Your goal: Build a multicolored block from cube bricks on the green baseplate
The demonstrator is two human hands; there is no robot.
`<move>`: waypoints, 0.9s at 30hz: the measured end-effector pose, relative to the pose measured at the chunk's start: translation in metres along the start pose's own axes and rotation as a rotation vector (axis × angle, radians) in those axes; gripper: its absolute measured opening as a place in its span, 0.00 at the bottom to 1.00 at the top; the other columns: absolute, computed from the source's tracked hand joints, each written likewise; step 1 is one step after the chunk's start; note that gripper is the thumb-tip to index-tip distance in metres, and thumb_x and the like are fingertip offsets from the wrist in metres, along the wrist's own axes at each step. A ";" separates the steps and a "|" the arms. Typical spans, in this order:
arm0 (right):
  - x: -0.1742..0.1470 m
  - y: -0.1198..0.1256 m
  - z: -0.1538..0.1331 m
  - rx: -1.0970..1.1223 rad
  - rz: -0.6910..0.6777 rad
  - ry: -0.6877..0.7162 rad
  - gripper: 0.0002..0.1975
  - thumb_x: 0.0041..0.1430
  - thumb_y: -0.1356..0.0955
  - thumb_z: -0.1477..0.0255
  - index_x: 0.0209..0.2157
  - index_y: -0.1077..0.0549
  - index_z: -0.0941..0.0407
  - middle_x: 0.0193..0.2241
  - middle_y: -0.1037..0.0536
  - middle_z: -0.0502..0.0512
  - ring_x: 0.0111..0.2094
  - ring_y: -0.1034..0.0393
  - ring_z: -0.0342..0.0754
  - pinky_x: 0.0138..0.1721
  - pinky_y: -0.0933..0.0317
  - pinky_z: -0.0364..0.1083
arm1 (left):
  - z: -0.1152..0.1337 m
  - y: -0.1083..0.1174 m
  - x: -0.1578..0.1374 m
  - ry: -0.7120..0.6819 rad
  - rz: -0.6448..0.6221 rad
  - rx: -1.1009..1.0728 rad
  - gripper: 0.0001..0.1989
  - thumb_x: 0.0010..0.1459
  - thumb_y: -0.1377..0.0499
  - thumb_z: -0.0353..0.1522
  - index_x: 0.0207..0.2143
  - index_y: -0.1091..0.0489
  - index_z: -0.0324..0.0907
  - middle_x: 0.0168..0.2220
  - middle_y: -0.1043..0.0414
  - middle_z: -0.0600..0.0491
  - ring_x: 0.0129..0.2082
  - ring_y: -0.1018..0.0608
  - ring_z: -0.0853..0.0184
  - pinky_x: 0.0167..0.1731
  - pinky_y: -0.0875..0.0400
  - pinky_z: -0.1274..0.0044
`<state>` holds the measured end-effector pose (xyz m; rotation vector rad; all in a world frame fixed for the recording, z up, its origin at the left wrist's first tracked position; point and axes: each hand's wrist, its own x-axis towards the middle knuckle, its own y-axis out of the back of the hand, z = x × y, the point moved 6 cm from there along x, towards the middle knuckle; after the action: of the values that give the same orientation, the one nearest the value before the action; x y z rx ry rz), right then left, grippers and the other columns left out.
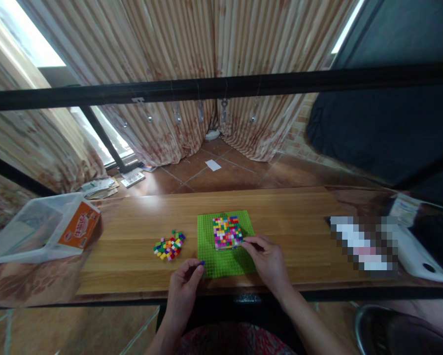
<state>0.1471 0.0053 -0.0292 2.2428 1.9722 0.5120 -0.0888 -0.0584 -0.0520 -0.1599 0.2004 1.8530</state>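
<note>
A green studded baseplate [224, 268] lies on the wooden board, bearing a square block of many-coloured toy bricks [226, 231]. Between the thumb and index finger of my left hand [184, 281] is a small blue brick [202, 263], near the baseplate's front left corner. My right hand [268, 261] is closed in a pinch, its fingertips at the block's front right corner. Whatever lies between those fingertips is too small to make out. To the left, a loose pile of small coloured bricks [169, 246] rests on the wood.
The wooden board [298, 217] lies on a table. A clear plastic box [32, 222] with an orange label stands at far left. On the right are a blurred-out flat object [361, 244] and a white device [417, 254]. A black bar [221, 88] crosses before the curtains.
</note>
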 end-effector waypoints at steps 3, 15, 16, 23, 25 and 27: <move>0.003 -0.001 0.002 -0.006 -0.007 -0.045 0.09 0.51 0.29 0.62 0.29 0.20 0.52 0.30 0.20 0.53 0.32 0.27 0.50 0.36 0.35 0.47 | -0.004 0.000 0.001 0.039 -0.013 -0.005 0.17 0.45 0.34 0.44 0.29 0.27 0.39 0.23 0.29 0.55 0.24 0.29 0.70 0.25 0.34 0.80; 0.012 -0.009 0.020 0.247 -0.038 -0.331 0.13 0.38 0.24 0.62 0.25 0.23 0.55 0.21 0.23 0.49 0.22 0.33 0.43 0.25 0.39 0.43 | -0.009 -0.003 0.002 0.105 -0.030 -0.085 0.16 0.44 0.33 0.42 0.29 0.28 0.39 0.24 0.30 0.56 0.23 0.31 0.72 0.24 0.34 0.81; 0.012 -0.010 0.021 0.276 -0.046 -0.362 0.14 0.37 0.23 0.62 0.25 0.23 0.56 0.21 0.24 0.49 0.21 0.34 0.42 0.23 0.40 0.42 | -0.009 -0.003 0.002 0.109 -0.033 -0.093 0.16 0.44 0.33 0.42 0.29 0.28 0.39 0.24 0.30 0.56 0.23 0.30 0.72 0.24 0.34 0.81; 0.013 -0.014 0.015 0.360 -0.080 -0.457 0.16 0.34 0.22 0.63 0.25 0.24 0.57 0.21 0.23 0.50 0.22 0.32 0.42 0.23 0.37 0.42 | -0.008 -0.004 0.002 0.100 -0.045 -0.068 0.16 0.45 0.34 0.42 0.29 0.28 0.39 0.22 0.32 0.57 0.21 0.33 0.74 0.22 0.37 0.82; 0.013 -0.015 0.014 0.352 -0.083 -0.457 0.16 0.34 0.23 0.62 0.25 0.24 0.57 0.21 0.23 0.50 0.22 0.32 0.42 0.23 0.36 0.42 | -0.009 -0.003 0.002 0.099 -0.041 -0.070 0.16 0.45 0.34 0.42 0.29 0.28 0.39 0.23 0.31 0.57 0.22 0.32 0.73 0.23 0.36 0.82; 0.013 -0.016 0.015 0.330 -0.081 -0.449 0.17 0.34 0.23 0.61 0.24 0.24 0.57 0.21 0.23 0.50 0.23 0.31 0.43 0.25 0.35 0.43 | -0.010 -0.004 0.002 0.104 -0.041 -0.070 0.16 0.44 0.34 0.42 0.29 0.28 0.39 0.23 0.31 0.57 0.23 0.32 0.73 0.23 0.36 0.82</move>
<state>0.1379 0.0226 -0.0457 2.1792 1.9968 -0.3275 -0.0859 -0.0577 -0.0628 -0.3076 0.2030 1.8132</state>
